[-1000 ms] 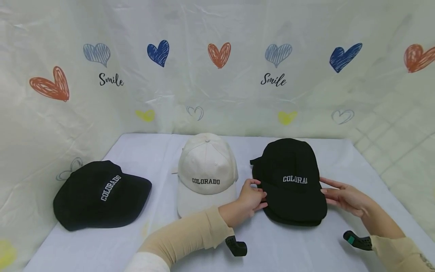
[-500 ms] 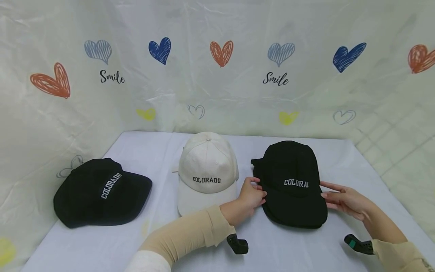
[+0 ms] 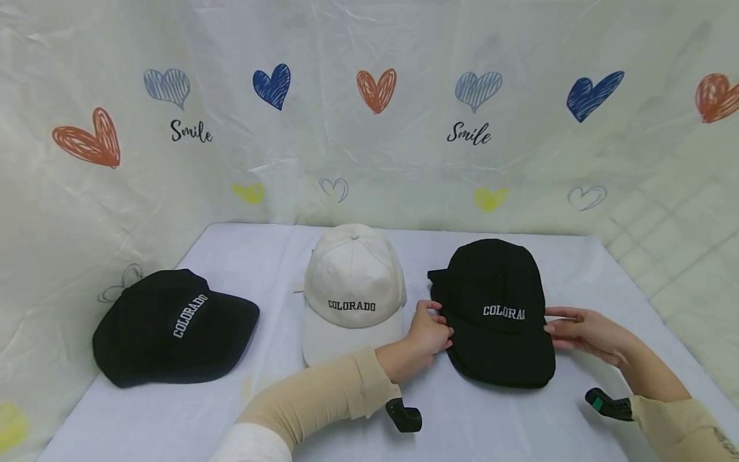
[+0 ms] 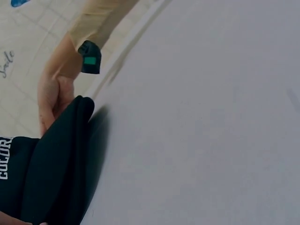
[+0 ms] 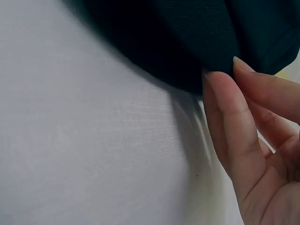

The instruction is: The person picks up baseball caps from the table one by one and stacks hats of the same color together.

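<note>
A black cap (image 3: 499,350) with white lettering, its last letters out of sight, lies brim toward me on the right of the table. My left hand (image 3: 426,332) grips its left edge where crown and brim meet. On the opposite side my right hand (image 3: 594,337) pinches the edge between thumb and fingers. The right wrist view shows the thumb (image 5: 229,112) right at the dark fabric. Seen from the left wrist, the black brim (image 4: 56,173) looks layered along its front edge. A strap end (image 3: 437,275) sticks out at the cap's upper left.
A cream COLORADO cap (image 3: 351,282) stands just left of my left hand, my left sleeve (image 3: 323,391) passing in front of its brim. Another black COLORADO cap (image 3: 167,333) lies far left, brim turned right. A heart-printed sheet (image 3: 369,147) hangs behind the white table (image 3: 491,423).
The black cap's brim has come down slightly toward me, and the second brim edge that showed beneath it is covered in the head view. Both hands keep their places on it.
</note>
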Action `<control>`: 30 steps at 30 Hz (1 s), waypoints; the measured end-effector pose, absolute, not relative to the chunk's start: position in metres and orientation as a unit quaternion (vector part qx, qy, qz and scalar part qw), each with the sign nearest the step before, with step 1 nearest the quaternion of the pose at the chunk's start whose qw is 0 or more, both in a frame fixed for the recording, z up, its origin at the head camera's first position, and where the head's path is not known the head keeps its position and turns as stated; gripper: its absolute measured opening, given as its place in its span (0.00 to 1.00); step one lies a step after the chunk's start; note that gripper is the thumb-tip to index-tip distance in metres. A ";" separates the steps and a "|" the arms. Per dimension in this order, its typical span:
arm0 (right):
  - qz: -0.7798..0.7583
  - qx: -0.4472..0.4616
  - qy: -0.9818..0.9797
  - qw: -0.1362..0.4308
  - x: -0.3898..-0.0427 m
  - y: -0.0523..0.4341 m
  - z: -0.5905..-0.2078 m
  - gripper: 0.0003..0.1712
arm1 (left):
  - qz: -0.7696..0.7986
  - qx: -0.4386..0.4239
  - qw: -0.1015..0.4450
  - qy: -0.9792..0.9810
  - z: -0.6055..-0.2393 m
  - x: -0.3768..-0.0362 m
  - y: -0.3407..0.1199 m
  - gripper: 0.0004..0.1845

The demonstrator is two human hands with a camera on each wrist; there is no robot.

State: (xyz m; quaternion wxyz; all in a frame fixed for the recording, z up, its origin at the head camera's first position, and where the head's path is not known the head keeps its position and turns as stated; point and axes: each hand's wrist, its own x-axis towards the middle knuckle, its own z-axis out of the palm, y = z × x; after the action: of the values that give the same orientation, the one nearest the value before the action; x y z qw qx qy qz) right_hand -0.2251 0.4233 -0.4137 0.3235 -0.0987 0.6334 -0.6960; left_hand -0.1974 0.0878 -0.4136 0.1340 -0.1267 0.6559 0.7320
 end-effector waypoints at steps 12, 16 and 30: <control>-0.700 -0.100 0.616 0.347 -0.229 0.422 -0.419 0.23 | 0.728 -0.130 0.143 0.658 -0.413 -0.198 0.086 0.26; -0.678 -0.089 0.643 0.344 -0.231 0.422 -0.414 0.21 | 0.730 -0.134 0.145 0.654 -0.412 -0.198 0.086 0.26; -0.533 -0.076 0.786 0.304 -0.234 0.418 -0.391 0.27 | 0.743 -0.147 0.151 0.635 -0.409 -0.196 0.084 0.24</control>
State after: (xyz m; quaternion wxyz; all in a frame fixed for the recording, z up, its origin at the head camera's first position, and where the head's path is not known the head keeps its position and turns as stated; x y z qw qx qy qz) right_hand -0.2338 0.4176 -0.3905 0.3042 -0.0759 0.7859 -0.5330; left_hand -0.1960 0.0836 -0.4091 0.1514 -0.1466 0.6347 0.7435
